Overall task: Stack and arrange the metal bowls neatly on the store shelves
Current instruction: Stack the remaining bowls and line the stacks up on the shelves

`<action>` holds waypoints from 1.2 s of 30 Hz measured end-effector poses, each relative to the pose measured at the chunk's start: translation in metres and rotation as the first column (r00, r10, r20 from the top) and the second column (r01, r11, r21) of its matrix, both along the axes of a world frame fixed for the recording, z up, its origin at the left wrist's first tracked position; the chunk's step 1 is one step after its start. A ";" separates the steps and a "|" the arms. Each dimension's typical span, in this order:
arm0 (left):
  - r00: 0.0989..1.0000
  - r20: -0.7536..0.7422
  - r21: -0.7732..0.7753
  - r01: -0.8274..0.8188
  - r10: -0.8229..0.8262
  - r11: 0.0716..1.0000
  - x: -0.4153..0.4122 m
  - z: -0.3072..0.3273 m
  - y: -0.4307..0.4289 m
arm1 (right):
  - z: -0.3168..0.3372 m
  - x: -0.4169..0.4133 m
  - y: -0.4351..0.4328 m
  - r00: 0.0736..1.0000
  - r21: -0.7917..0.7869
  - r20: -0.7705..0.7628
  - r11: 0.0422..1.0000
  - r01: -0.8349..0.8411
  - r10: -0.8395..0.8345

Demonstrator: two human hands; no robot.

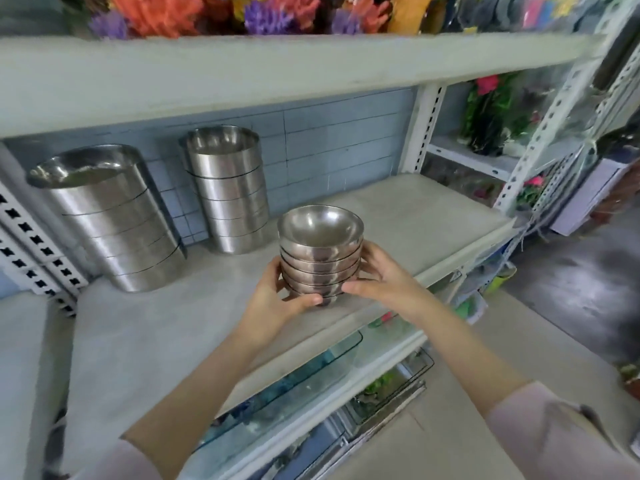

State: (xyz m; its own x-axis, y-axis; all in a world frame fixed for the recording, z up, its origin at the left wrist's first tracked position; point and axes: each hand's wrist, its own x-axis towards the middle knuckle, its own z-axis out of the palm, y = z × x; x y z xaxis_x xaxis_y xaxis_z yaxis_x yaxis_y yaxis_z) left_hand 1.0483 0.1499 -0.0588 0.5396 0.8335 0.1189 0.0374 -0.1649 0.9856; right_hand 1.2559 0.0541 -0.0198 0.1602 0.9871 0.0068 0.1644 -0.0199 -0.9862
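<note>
A stack of several small round metal bowls [320,251] is at the front edge of the grey middle shelf [415,216]. My left hand [277,299] grips its left side and base, and my right hand [381,275] grips its right side. Whether the stack rests on the shelf or hangs just above it, I cannot tell. Farther back stand two taller stacks of straight-sided metal bowls: a wide one [110,220] at the left and a narrower one [228,192] in the middle, both near the blue tiled back wall.
The upper shelf board [277,71] hangs low over the bowls and carries colourful artificial corals [166,12]. White slotted uprights [420,133] frame the bay. Glass tanks [311,375] sit on the shelf below. Artificial plants [488,112] fill the bay at the right.
</note>
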 end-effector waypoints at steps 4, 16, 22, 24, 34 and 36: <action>0.999 -0.016 0.005 -0.043 0.043 0.999 0.020 -0.010 0.027 | -0.011 0.024 0.033 1.000 -0.001 0.015 1.000 -0.022 0.022; 0.975 -0.098 0.032 -0.195 0.198 0.980 0.062 -0.018 0.084 | -0.020 0.075 0.121 0.990 0.055 0.114 0.995 -0.086 0.080; 0.938 -0.157 0.065 -0.303 0.310 0.951 0.078 -0.018 0.110 | -0.028 0.085 0.158 0.995 0.085 0.053 0.993 -0.087 0.083; 0.922 -0.176 0.053 -0.340 0.344 0.939 0.085 -0.019 0.119 | -0.032 0.090 0.172 0.994 0.079 0.020 0.991 -0.108 0.106; 0.824 -0.416 0.096 -0.380 0.384 0.920 0.111 -0.002 0.152 | -0.043 0.127 0.231 0.971 0.054 -0.004 0.970 -0.239 0.239; 0.811 -0.445 0.090 -0.382 0.381 0.920 0.115 0.004 0.158 | -0.041 0.129 0.238 0.965 0.064 0.004 0.963 -0.263 0.263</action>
State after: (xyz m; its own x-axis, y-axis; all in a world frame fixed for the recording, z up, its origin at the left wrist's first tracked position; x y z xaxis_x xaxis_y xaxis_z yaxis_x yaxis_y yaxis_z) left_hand 1.1634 0.3075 -0.0547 0.1715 0.9834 -0.0586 0.5304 -0.0420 0.8467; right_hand 1.3853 0.2922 -0.0604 -0.1050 0.9920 0.0704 0.1510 0.0858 -0.9848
